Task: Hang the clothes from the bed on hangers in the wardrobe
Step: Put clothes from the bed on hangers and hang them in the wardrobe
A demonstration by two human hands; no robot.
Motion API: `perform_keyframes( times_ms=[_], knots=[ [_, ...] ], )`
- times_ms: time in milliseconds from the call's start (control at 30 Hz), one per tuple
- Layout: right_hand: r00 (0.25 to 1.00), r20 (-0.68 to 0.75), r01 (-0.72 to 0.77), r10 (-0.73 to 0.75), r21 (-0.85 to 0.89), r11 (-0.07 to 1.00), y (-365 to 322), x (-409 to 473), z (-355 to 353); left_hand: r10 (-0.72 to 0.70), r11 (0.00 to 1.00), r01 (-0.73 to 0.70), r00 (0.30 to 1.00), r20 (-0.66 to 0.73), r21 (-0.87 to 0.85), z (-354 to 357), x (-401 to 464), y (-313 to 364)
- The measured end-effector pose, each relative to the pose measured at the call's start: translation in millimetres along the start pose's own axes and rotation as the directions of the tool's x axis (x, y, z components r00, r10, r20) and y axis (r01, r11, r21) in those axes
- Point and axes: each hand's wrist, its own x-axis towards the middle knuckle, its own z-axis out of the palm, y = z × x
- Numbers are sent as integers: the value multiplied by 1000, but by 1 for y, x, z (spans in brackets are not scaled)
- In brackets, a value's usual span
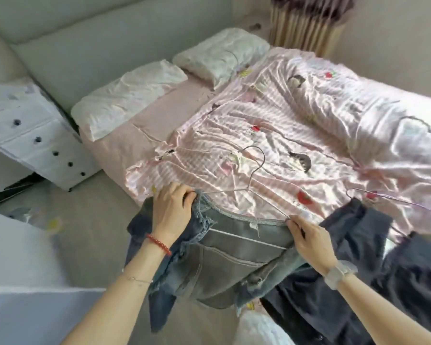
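Both hands [172, 207] [309, 241] pinch jeans [234, 257] waistband crosswise; hanger [253, 180] hook points away.

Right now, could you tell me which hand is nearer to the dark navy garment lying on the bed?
Right. The right hand pinches the denim waistband beside the dark navy garment; the left hand grips the waistband's far end, with the denim garment between.

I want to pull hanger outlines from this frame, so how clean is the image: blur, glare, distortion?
Head view: the wide angle bows the bed edge; soft blur smears the drawer unit at left; window light puts a sheen on the duvet; the hanger wire is thin and pale against it.
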Motion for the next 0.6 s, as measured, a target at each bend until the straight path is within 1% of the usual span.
perform_keyframes(
  times_ms=[100, 200, 267, 433, 467, 500, 533, 567, 600],
  knots=[
    [967, -131, -216, 216, 14, 976, 48, 32, -1, 44, 999, -45, 997, 65, 7, 60, 65, 44],
    [897, -183, -399, 403, 61, 915, 97, 78, -5, 96, 995, -95, 992, 77, -20, 115, 129, 90],
    [867, -232, -438, 440, 63, 897, 127, 108, -4, 114, 994, -113, 989, 92, -17, 147, 167, 113],
    [842, -321, -438, 433, 62, 897, 204, 183, -6, 151, 988, -148, 985, 87, -42, 223, 238, 156],
    [836, -327, -451, 440, 48, 891, 222, 195, -5, 158, 986, -149, 979, 131, -74, 239, 246, 164],
    [825, -320, -484, 467, 28, 875, 238, 206, -4, 161, 983, -138, 963, 218, -117, 256, 250, 169],
    [807, -287, -538, 516, 4, 843, 254, 214, -1, 152, 984, -111, 929, 337, -138, 272, 251, 171],
    [784, -225, -599, 579, -26, 800, 268, 220, 6, 127, 990, -88, 881, 455, -106, 289, 249, 169],
    [755, -143, -653, 640, -65, 755, 281, 224, 15, 84, 996, -87, 827, 555, -21, 305, 244, 164]
  ],
)
